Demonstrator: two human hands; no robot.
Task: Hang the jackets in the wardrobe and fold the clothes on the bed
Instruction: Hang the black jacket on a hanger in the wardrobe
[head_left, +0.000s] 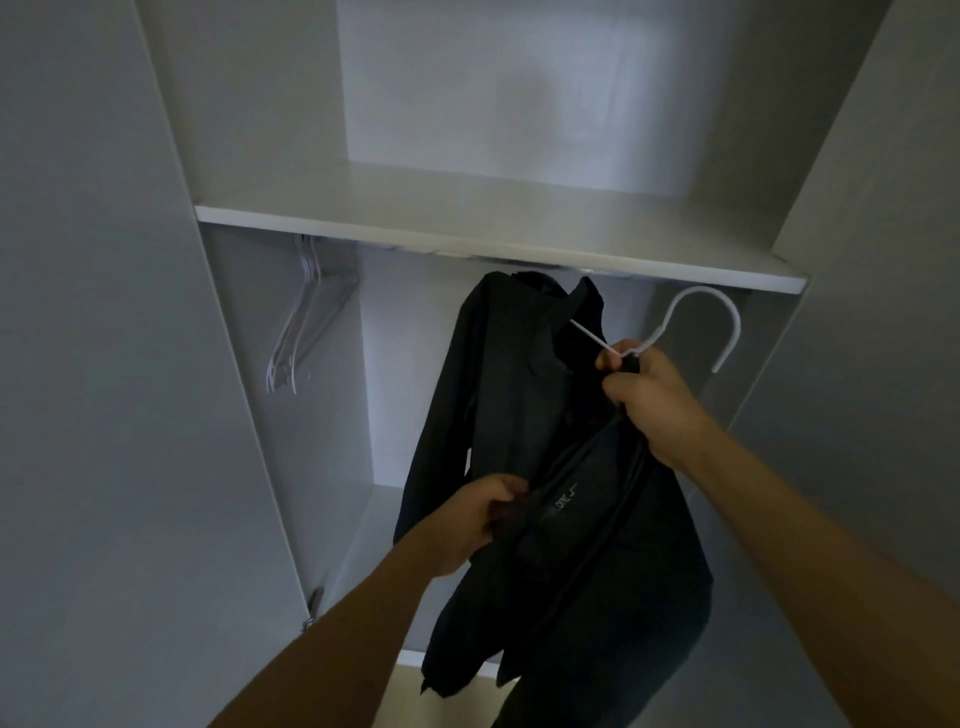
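Right hand (655, 402) pinches white hanger (691, 322) neck at dark jacket (524, 415) collar, just under shelf (498, 244) front edge; left hand (475, 525) grips the front. Lift hook over rail, hidden behind shelf.

Both bare forearms reach up and forward from the near edge, the left from lower left, the right from the right side. The left hand (475, 519) sits lower and nearer, fingers curled in a grip on dark cloth. The right hand (652, 402) is higher and farther, knuckles up, fingers and thumb pinched closed.
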